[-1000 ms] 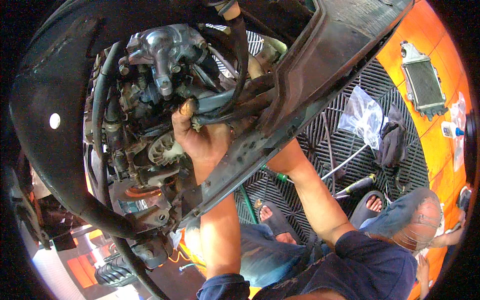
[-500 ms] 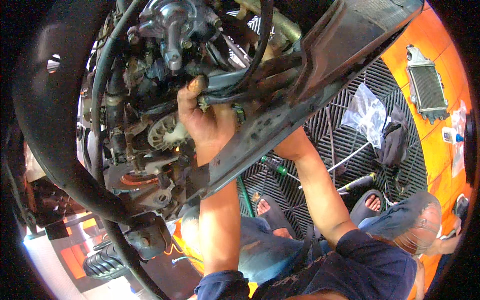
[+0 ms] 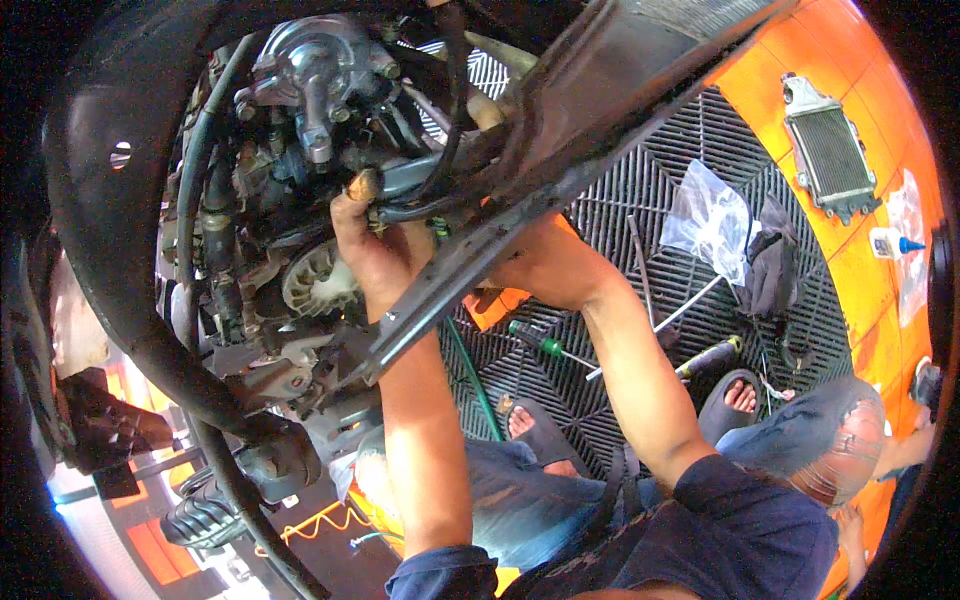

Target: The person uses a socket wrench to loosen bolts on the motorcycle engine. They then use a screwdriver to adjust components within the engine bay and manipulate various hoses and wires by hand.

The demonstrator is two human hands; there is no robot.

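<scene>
My left hand (image 3: pixel 380 250) reaches into the vehicle's engine bay, its thumb raised against a black hose (image 3: pixel 410 210), fingers curled and partly hidden behind it. A silver cast housing (image 3: pixel 320 85) is above, a pale finned wheel (image 3: pixel 315 280) just left of the wrist. My right hand (image 3: pixel 555 260) is under the long dark body panel (image 3: pixel 590 120), its curled fingers mostly hidden; what they hold cannot be made out. An orange piece (image 3: pixel 495 310) shows just below those fingers, partly covered.
Black mat (image 3: pixel 640 180) on orange floor holds a green-handled screwdriver (image 3: pixel 550 347), plastic bag (image 3: pixel 705 215), dark cloth (image 3: pixel 765 260) and rods. A radiator (image 3: pixel 835 150) and small bottle (image 3: pixel 885 243) lie right. A thick black tube (image 3: pixel 140 300) curves left. Another person's limbs (image 3: pixel 900 450) show far right.
My right hand has moved up and left beneath the panel, and orange now shows around it. My left hand stays at the hose. The view shifted slightly.
</scene>
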